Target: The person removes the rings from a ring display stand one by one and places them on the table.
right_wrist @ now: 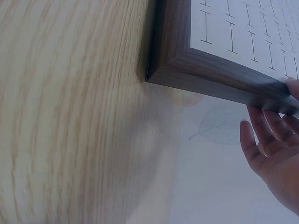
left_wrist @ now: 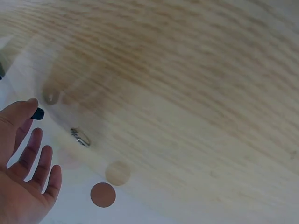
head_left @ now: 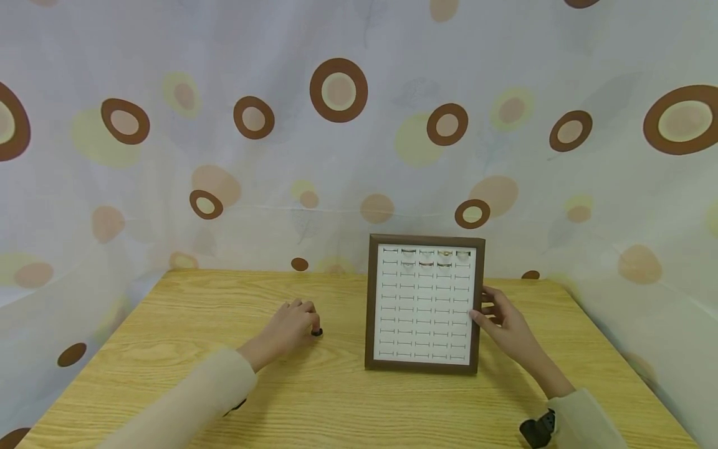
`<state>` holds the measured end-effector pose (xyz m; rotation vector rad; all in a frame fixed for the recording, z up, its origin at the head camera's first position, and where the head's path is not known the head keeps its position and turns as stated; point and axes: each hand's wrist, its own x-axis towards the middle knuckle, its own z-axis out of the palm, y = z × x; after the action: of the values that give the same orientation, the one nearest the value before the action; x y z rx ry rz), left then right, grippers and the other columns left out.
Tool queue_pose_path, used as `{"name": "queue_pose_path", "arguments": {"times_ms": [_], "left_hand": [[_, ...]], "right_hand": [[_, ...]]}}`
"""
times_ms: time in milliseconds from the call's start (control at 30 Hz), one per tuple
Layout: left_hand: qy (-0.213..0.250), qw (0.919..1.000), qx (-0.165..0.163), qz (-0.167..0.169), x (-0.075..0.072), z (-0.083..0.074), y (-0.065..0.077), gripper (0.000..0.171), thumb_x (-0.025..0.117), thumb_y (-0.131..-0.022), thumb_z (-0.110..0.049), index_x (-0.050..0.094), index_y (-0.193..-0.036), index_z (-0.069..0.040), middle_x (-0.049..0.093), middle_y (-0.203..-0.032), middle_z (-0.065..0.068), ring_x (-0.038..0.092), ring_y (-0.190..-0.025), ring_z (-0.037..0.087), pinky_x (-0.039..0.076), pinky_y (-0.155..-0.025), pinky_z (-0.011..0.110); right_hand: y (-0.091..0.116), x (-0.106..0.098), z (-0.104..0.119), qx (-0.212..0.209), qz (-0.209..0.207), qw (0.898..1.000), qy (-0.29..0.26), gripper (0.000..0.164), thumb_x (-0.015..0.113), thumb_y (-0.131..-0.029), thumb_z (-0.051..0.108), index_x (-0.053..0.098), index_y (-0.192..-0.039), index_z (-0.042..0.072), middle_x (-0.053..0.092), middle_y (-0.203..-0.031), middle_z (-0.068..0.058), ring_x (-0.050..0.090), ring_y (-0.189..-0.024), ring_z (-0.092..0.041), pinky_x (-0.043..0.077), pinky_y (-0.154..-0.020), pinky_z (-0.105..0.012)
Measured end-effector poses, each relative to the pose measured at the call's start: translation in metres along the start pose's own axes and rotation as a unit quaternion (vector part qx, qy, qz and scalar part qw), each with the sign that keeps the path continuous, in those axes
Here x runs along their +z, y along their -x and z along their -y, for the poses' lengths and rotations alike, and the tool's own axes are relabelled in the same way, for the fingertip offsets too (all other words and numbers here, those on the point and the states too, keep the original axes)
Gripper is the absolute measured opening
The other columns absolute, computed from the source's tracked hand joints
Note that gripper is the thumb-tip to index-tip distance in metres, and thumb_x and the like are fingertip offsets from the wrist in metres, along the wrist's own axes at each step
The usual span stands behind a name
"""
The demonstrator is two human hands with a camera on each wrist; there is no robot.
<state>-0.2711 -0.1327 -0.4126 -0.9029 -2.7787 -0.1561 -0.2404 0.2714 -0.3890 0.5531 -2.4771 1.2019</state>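
My left hand pinches a small black ring between thumb and index finger, low over the table left of the display frame. The other left fingers are spread loosely in the left wrist view. A silver ring lies on the wood near that hand. A brown-framed ring display stands upright, its white slotted panel carrying several rings in the top two rows. At its right edge, my right hand holds the frame, thumb at the front and fingers along the side; some fingertips are hidden behind it.
The light wood table reaches back to a white curtain with brown and yellow circles. More curtain hangs along both sides. A black wrist device sits at the right sleeve.
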Motion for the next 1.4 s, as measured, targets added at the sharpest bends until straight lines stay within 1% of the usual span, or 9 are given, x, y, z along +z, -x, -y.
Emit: {"name": "queue_pose_path", "arguments": {"times_ms": [233, 367, 533, 733, 900, 1033, 1267, 1333, 1400], "left_hand": [[0.019, 0.9998, 0.0, -0.01, 0.005, 0.003, 0.005, 0.008, 0.074, -0.075, -0.022, 0.068, -0.08, -0.019, 0.059, -0.09, -0.001, 0.053, -0.081, 0.018, 0.04, -0.069, 0.032], [0.031, 0.9994, 0.003, -0.015, 0.007, 0.005, 0.006, 0.009, 0.074, -0.074, -0.019, 0.069, -0.081, -0.018, 0.06, -0.09, -0.001, 0.052, -0.081, 0.018, 0.042, -0.069, 0.033], [0.038, 0.9992, 0.004, -0.014, 0.009, 0.007, 0.006, 0.007, 0.074, -0.075, -0.017, 0.07, -0.081, -0.018, 0.06, -0.09, -0.001, 0.052, -0.079, 0.017, 0.044, -0.068, 0.034], [0.066, 0.9978, -0.005, -0.011, 0.009, 0.009, 0.007, 0.005, 0.073, -0.075, -0.016, 0.07, -0.079, -0.016, 0.059, -0.087, -0.001, 0.048, -0.073, 0.014, 0.04, -0.062, 0.028], [0.084, 0.9964, -0.011, -0.009, 0.011, 0.011, 0.007, 0.005, 0.073, -0.076, -0.015, 0.07, -0.079, -0.016, 0.059, -0.086, -0.002, 0.047, -0.072, 0.013, 0.038, -0.061, 0.027], [0.083, 0.9964, -0.006, -0.013, 0.012, 0.011, 0.007, 0.006, 0.073, -0.075, -0.015, 0.069, -0.079, -0.017, 0.058, -0.084, -0.002, 0.046, -0.071, 0.013, 0.038, -0.06, 0.027], [0.068, 0.9974, 0.014, -0.018, 0.009, 0.009, 0.006, 0.011, 0.074, -0.075, -0.02, 0.066, -0.084, -0.019, 0.058, -0.084, -0.003, 0.045, -0.07, 0.012, 0.038, -0.061, 0.026], [0.069, 0.9972, 0.017, -0.02, 0.007, 0.009, 0.005, 0.012, 0.072, -0.077, -0.021, 0.066, -0.086, -0.018, 0.059, -0.085, -0.002, 0.046, -0.071, 0.013, 0.039, -0.061, 0.027], [0.068, 0.9972, 0.022, -0.023, 0.004, 0.008, 0.002, 0.013, 0.071, -0.077, -0.021, 0.066, -0.088, -0.017, 0.059, -0.086, -0.001, 0.049, -0.073, 0.015, 0.041, -0.062, 0.029]], "right_hand": [[-0.001, 0.0, -0.002, 0.003, -0.001, 1.0, 0.008, 0.048, 0.057, -0.089, 0.009, 0.038, -0.131, -0.004, 0.056, -0.112, -0.02, 0.052, -0.093, 0.002, 0.048, -0.073, -0.019], [-0.001, 0.0, -0.001, 0.001, -0.005, 1.0, 0.008, 0.048, 0.057, -0.088, 0.008, 0.038, -0.131, -0.004, 0.056, -0.112, -0.02, 0.05, -0.094, 0.004, 0.048, -0.074, -0.019], [-0.002, 0.001, 0.0, -0.001, -0.007, 1.0, 0.009, 0.049, 0.058, -0.088, 0.006, 0.038, -0.132, -0.003, 0.056, -0.113, -0.02, 0.049, -0.095, 0.006, 0.047, -0.074, -0.017], [-0.003, 0.001, -0.002, 0.002, -0.006, 1.0, 0.009, 0.051, 0.059, -0.087, 0.005, 0.038, -0.132, -0.002, 0.057, -0.113, -0.019, 0.05, -0.096, 0.003, 0.047, -0.073, -0.018], [-0.002, 0.001, -0.002, 0.003, -0.006, 1.0, 0.005, 0.049, 0.059, -0.087, 0.005, 0.039, -0.131, -0.002, 0.057, -0.112, -0.02, 0.052, -0.094, 0.001, 0.048, -0.072, -0.018], [-0.002, 0.001, -0.001, 0.003, -0.005, 1.0, 0.003, 0.048, 0.058, -0.088, 0.007, 0.039, -0.13, -0.003, 0.057, -0.112, -0.02, 0.053, -0.092, 0.0, 0.048, -0.071, -0.019], [-0.002, 0.0, -0.005, 0.009, -0.003, 1.0, 0.013, 0.047, 0.057, -0.089, 0.01, 0.039, -0.13, -0.003, 0.056, -0.112, -0.019, 0.051, -0.091, 0.005, 0.049, -0.072, -0.019], [-0.002, 0.0, -0.005, 0.007, -0.004, 1.0, 0.011, 0.047, 0.058, -0.089, 0.01, 0.039, -0.13, -0.003, 0.056, -0.112, -0.02, 0.052, -0.092, 0.003, 0.048, -0.072, -0.019], [-0.001, 0.0, -0.005, 0.007, -0.005, 1.0, 0.009, 0.048, 0.058, -0.088, 0.009, 0.039, -0.13, -0.003, 0.056, -0.112, -0.02, 0.054, -0.092, -0.002, 0.049, -0.071, -0.02]]}}
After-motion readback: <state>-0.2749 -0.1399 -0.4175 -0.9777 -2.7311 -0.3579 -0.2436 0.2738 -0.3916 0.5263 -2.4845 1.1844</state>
